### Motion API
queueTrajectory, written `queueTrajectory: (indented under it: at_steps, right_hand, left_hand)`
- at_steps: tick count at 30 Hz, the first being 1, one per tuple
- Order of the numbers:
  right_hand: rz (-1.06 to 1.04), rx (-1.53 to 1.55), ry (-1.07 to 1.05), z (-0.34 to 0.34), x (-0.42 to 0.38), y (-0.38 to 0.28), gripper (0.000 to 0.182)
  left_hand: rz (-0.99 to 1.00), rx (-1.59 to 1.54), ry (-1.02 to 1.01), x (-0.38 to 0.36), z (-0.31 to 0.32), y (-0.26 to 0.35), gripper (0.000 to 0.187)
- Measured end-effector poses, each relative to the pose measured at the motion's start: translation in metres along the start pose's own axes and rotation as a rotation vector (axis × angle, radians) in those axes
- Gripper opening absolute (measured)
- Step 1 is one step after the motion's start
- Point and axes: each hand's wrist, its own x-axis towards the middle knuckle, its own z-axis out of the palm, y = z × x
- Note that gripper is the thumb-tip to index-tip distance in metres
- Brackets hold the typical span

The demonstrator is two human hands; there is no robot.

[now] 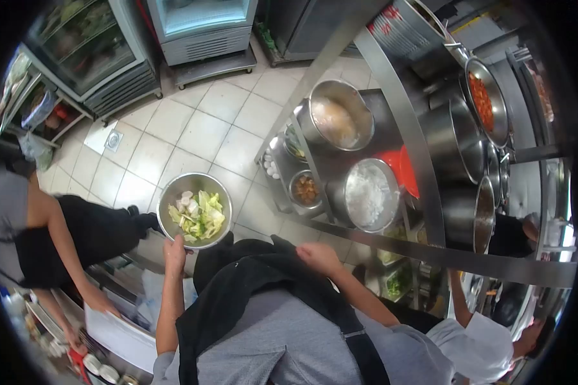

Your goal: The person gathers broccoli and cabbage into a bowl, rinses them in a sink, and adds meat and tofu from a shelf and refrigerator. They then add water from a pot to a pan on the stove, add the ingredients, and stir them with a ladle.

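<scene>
My left hand point(176, 254) grips the near rim of a round metal bowl point(163, 206), its fingers partly hidden under the bowl. Inside lie cut pale green leaves point(210, 210) and a few whitish round slices point(186, 200). The bowl hangs in front of me over the floor. My right hand point(321, 258) is curled closed beside my black apron point(244, 260), below the corner of a metal shelf. What it holds, if anything, is hidden.
On the metal shelf rack point(392, 96) to the right stand a pot of cloudy liquid point(341, 122), a bowl of white stuff point(369, 196) and several steel pots point(459, 141). A co-worker's arm point(70, 250) reaches over a counter at left; another person's sleeve point(475, 346) shows at right. Fridges point(205, 42) line the back.
</scene>
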Motion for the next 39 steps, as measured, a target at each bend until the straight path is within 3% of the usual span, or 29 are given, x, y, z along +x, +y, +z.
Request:
queueTrajectory:
  at_steps: [2,5,8,9,12,13,15,16,18,25,27,33,35,39]
  right_hand:
    - [-0.079,0.144,0.177,-0.049,0.015,-0.093,0.017]
    - [-0.199,0.18,0.67,-0.119,0.05,-0.156,0.014]
    - [0.045,0.061,0.836,-0.188,0.1,-0.161,0.018]
    - [0.161,0.014,0.809,-0.206,0.12,-0.151,0.019]
    - [0.22,-0.103,0.664,-0.235,0.194,-0.09,0.026]
    - [0.218,-0.099,0.658,-0.239,0.211,-0.084,0.026]
    - [0.49,-0.187,0.479,-0.245,0.239,-0.082,0.039]
    - [0.477,-0.176,0.477,-0.247,0.244,-0.086,0.039]
    - [0.653,-0.217,0.369,-0.248,0.249,-0.09,0.05]
    - [0.686,-0.107,0.314,-0.247,0.263,-0.094,0.054]
    - [0.693,-0.142,0.384,-0.243,0.264,-0.096,0.043]
    - [0.697,0.043,0.488,-0.24,0.239,-0.085,0.041]
    - [0.697,0.081,0.611,-0.237,0.227,-0.067,0.041]
    - [0.416,0.701,0.906,-0.235,0.186,-0.081,0.023]
  left_hand:
    - [0.004,0.055,-0.045,0.017,-0.005,0.029,0.03]
    - [0.024,0.16,-0.198,0.048,-0.01,0.075,0.031]
    - [0.061,0.297,-0.406,0.083,0.001,0.114,0.03]
    - [0.063,0.312,-0.423,0.091,0.009,0.128,0.03]
    - [0.092,0.261,-0.527,0.1,0.043,0.17,0.03]
    - [0.091,0.278,-0.592,0.106,0.051,0.178,0.03]
    - [0.096,0.301,-0.638,0.108,0.063,0.194,0.03]
    - [0.094,0.296,-0.663,0.106,0.069,0.202,0.029]
    - [0.103,0.307,-0.69,0.106,0.08,0.214,0.029]
    - [0.085,0.369,-0.739,0.113,0.09,0.235,0.029]
    - [0.072,0.372,-0.746,0.116,0.094,0.238,0.029]
    - [0.105,0.438,-0.916,0.139,0.095,0.252,0.029]
    - [0.082,0.456,-0.947,0.148,0.098,0.255,0.03]
    - [0.037,0.509,-1.055,0.164,0.105,0.257,0.03]
